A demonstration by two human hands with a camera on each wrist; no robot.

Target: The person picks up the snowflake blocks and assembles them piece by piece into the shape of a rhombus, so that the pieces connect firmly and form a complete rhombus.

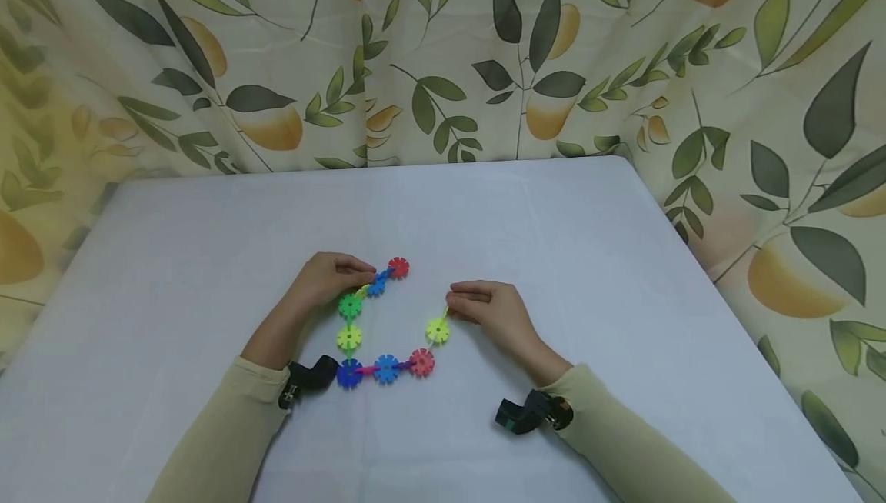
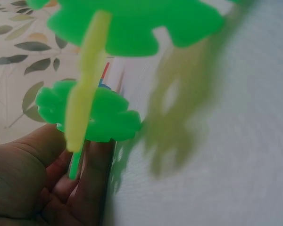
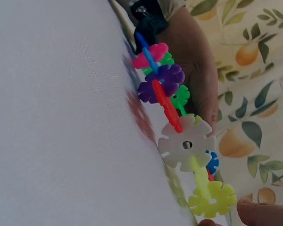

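A chain of slotted plastic flower discs [image 1: 386, 369], joined edge to edge at right angles, curves in an open U between the hands. Near its upper left end, my left hand [image 1: 331, 278] pinches it close to the blue discs [image 1: 377, 286]; a red disc [image 1: 398, 267] sticks out past the fingertips. In the left wrist view, a green disc [image 2: 113, 115] sits in front of the thumb and fingers. My right hand [image 1: 497, 312] pinches the other end, a yellow disc [image 3: 212, 200] held at the thumb. A pale white disc [image 3: 186, 143] joins on behind it.
A white-covered table [image 1: 208, 257] lies under both hands. Leaf-and-fruit patterned cloth [image 1: 526, 64] hangs behind it and at the sides. A black wrist device [image 1: 311, 376] is strapped to the left wrist, another [image 1: 526, 413] to the right.
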